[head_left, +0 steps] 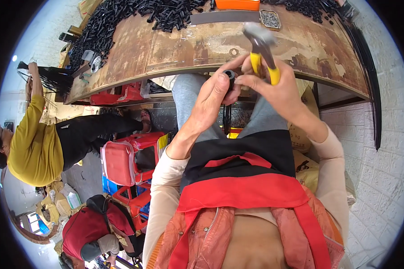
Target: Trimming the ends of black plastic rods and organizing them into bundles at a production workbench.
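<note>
Above my lap, at the table's near edge, my left hand [209, 97] is closed around a small black tubular fitting [230, 75] with its round open end upward. My right hand [280, 92] grips a hammer [261, 42] with a dark shaft and yellow grip; the head is smeared by motion over the tabletop. The right thumb and fingertips also reach to the fitting's side, and whether they pinch something small there cannot be made out. Thin black rods [227, 117] show below my left hand; their upper ends are hidden.
On the wooden table [184, 49] lie a heap of black fittings [98, 36], a flat grey bar [224, 17], a tray of small metal pieces [270, 19] and an orange bin [238, 4]. Red stools [121, 163] stand to the left, with two people beyond. Long black strips [372, 89] hang at right.
</note>
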A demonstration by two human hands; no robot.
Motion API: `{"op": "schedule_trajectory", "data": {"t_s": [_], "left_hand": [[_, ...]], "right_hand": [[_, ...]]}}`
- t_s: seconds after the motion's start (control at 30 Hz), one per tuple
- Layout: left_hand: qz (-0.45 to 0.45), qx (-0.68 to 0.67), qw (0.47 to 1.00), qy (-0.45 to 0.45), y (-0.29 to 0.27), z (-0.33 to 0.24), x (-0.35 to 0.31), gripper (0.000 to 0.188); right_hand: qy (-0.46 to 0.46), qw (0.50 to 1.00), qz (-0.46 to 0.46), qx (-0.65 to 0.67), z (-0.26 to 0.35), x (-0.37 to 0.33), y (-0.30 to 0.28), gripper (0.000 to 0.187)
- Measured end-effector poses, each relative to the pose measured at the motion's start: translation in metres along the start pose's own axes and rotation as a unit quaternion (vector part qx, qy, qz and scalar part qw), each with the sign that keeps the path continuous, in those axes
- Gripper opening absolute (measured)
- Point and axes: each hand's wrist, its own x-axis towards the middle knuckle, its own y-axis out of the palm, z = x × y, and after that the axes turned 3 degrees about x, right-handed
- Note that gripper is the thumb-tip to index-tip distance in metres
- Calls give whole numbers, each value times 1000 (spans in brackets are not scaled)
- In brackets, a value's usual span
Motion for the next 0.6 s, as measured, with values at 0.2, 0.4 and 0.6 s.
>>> {"op": "schedule_trajectory", "data": {"t_s": [0.2,0.4,0.6], "left_hand": [[-29,-20,999,32,-18,-1,2,60],[0,52,999,14,-16,-2,-4,57],[16,76,997,18,-16,-6,-5,57]], "right_hand": [[157,975,130,-84,29,-23,-31,29],[313,910,262,-76,56,-25,-32,34],[251,925,282,-31,45,-28,-42,36]]}}
